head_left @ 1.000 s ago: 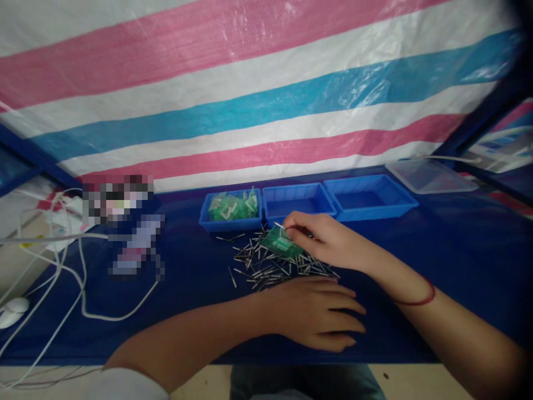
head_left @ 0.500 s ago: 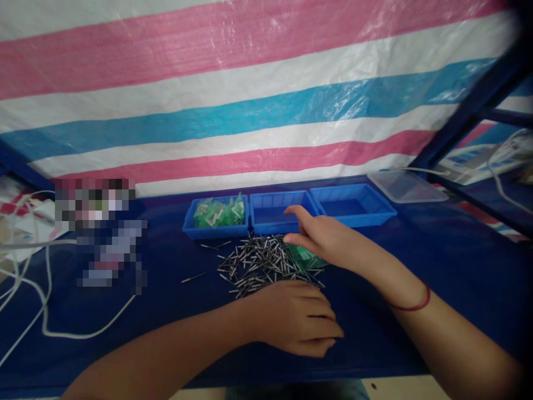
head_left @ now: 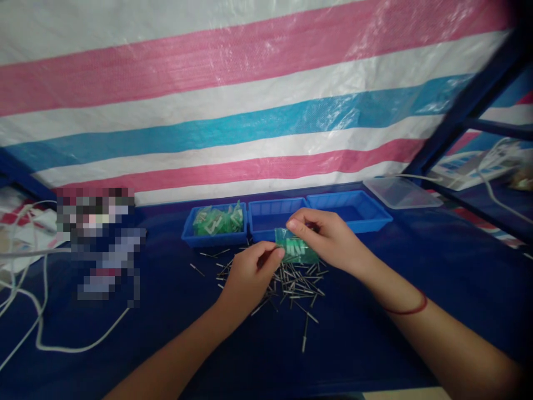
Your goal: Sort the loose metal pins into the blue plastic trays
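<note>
Blue surface [head_left: 353, 333], striped sheet [head_left: 250, 83] behind; left hand [head_left: 250, 272] and right hand [head_left: 331, 236] both pinch one green bag [head_left: 296, 249] over the pile of metal rods [head_left: 295, 280], can't tell if sealed; more green bags [head_left: 220, 220] already in the bin [head_left: 214, 239] behind-left of the pile, plenty of rods still loose

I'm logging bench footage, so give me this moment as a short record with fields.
Left hand: pinches the left edge of the green bag
Right hand: grips the green bag near its top edge
Below the green bag: scattered thin metal pieces
Left bin: holds more green bags
Beside it: middle bin, then right bin
Backdrop: striped sheet
</note>
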A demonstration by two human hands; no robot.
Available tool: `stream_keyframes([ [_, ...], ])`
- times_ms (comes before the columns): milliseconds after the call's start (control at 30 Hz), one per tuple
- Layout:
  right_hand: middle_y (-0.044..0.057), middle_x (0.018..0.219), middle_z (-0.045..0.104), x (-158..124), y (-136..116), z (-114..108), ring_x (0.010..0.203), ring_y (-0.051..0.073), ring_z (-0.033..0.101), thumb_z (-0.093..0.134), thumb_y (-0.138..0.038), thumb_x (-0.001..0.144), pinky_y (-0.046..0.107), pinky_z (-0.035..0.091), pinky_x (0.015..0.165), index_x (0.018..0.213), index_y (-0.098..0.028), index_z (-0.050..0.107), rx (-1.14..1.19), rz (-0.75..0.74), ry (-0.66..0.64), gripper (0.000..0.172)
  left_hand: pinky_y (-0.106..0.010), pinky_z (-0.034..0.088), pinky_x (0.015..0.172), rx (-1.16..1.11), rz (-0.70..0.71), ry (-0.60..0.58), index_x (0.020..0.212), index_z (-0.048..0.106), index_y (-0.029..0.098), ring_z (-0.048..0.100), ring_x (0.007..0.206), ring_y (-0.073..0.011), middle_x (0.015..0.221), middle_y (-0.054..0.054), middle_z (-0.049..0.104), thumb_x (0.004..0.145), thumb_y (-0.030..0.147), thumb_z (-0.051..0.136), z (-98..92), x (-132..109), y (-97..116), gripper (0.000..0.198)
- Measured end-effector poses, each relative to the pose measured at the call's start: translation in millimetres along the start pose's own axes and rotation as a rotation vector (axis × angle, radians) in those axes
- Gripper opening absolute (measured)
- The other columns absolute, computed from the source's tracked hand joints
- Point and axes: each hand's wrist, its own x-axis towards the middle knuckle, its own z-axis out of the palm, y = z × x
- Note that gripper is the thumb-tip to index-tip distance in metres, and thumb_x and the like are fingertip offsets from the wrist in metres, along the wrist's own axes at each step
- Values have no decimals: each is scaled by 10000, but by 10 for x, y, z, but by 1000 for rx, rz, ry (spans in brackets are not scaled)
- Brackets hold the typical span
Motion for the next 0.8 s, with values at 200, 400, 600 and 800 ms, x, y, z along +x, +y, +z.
stream_keyframes([
  [200, -17, 584, 574, -102, 109, -78, 489, 88, 538, 525, -496, 873, 217, 432, 471, 806, -170, 585, 197, 218, -119, 338, -234, 385, 637, -97, -53, 50, 860, 640, 149, 514, 680, -135, 727, 2, 584, 899, 406, 487, -128, 50, -22, 302],
  [400, -13, 575, 595, -112, 192, -35, 479, 87, 559, 573, -503, 839, 211, 462, 470, 778, -165, 587, 262, 225, -50, 344, -242, 439, 622, -141, -73, -39, 951, 635, 170, 566, 657, -137, 752, -11, 642, 861, 421, 545, -211, 91, -75, 282],
  [600, -26, 579, 596, -133, 147, 16, 341, 46, 436, 597, -492, 823, 183, 318, 315, 897, -169, 665, 314, 264, 40, 338, -229, 462, 557, -278, -150, -58, 974, 597, 156, 572, 559, -113, 680, -3, 637, 861, 409, 543, -224, 124, -93, 282],
  [800, 39, 672, 690, -116, 57, 45, 561, 130, 646, 636, -439, 805, 252, 545, 494, 907, -152, 669, 486, 288, 96, 307, -274, 525, 733, -387, -174, 87, 944, 639, 143, 652, 732, -150, 815, -42, 682, 839, 436, 570, -190, 145, -74, 318],
])
